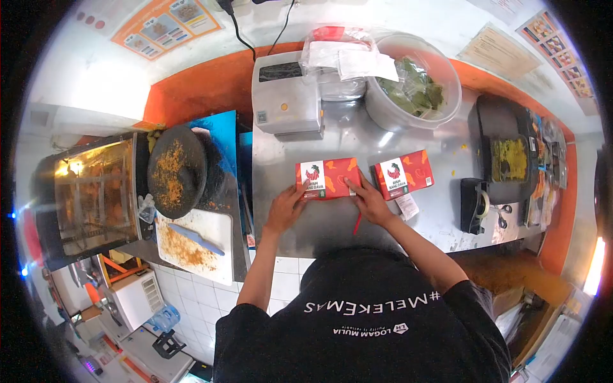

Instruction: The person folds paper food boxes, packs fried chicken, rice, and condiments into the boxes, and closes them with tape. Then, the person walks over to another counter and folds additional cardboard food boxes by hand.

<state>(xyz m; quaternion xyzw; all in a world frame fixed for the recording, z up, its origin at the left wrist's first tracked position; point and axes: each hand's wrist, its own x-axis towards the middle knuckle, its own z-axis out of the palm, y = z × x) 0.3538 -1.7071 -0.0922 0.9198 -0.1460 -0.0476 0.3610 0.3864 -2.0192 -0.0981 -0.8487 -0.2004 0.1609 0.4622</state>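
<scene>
A red and white food box [332, 177] lies on the steel counter, its lid closed and its printed top facing up. My left hand [287, 207] grips its left end, with fingers on the near left corner. At the opposite end my right hand [372, 202] holds the near right corner. Just right of that hand sits a second, matching box [403, 175], apart from the first. A white paper slip [407, 206] lies against the second box's near side. On the counter between my forearms is a thin red strip [357, 224].
Behind the boxes stand a grey label printer [287, 96] and a clear tub [447, 102] with green leaves. A tape dispenser [471, 205] and scissors [504, 216] lie to the right. At left are a knife [196, 239] on a cutting board [220, 268] and a dark stone mortar [195, 163].
</scene>
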